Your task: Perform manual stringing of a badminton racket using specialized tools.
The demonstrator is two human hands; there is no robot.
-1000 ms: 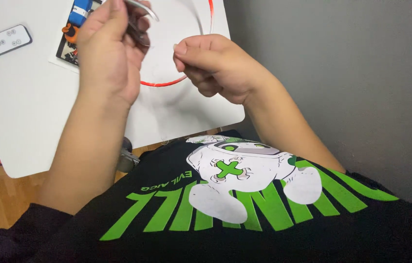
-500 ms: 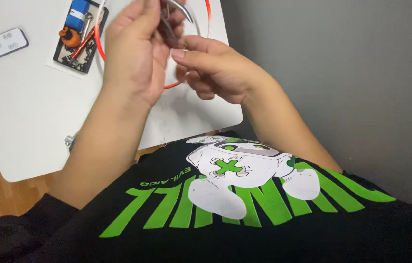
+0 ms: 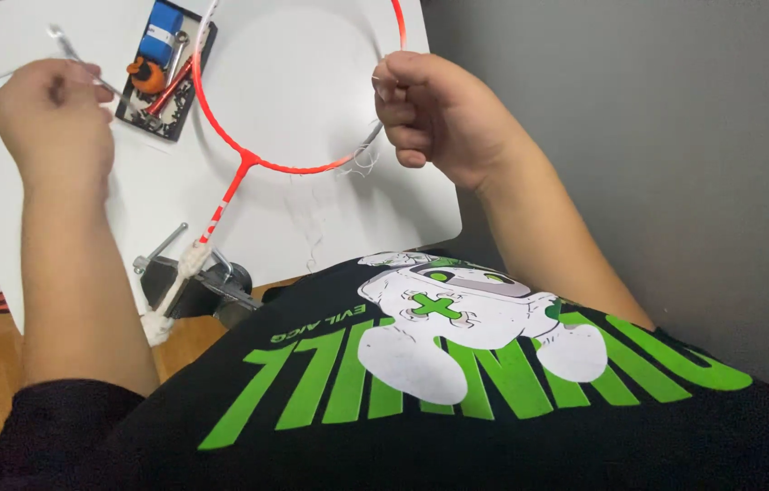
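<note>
Holding the red racket frame (image 3: 248,159) by its rim, my right hand (image 3: 444,114) is curled into a tight fist at the right side of the hoop, fingers (image 3: 398,91) wrapped shut over the rim where a loose length of white string (image 3: 362,159) hangs in wisps. The frame lies over the white table (image 3: 57,236), its empty round head open toward the far edge and its thin red shaft running down toward me to a white-wrapped grip (image 3: 175,291) caught in a small metal clamp (image 3: 194,282) at the table's near edge.

A second ago both hands were bunched together near the rim, working close over one spot. Now my left hand (image 3: 53,118) has swung well out to the left, apart from the frame, fingers pinched closed on a slim metal tool (image 3: 84,64) whose tip points up and away; I judge a fine line runs from it back toward the hoop, though it is too thin to make out. To me that spread reads as a pull: one hand anchoring the rim, the other drawing slack out sideways.

Beyond the hoop, a black tray (image 3: 162,82) sits on the table with a blue block, an orange piece and a few small metal tools in it. My black shirt with green print (image 3: 457,364) fills the foreground.
</note>
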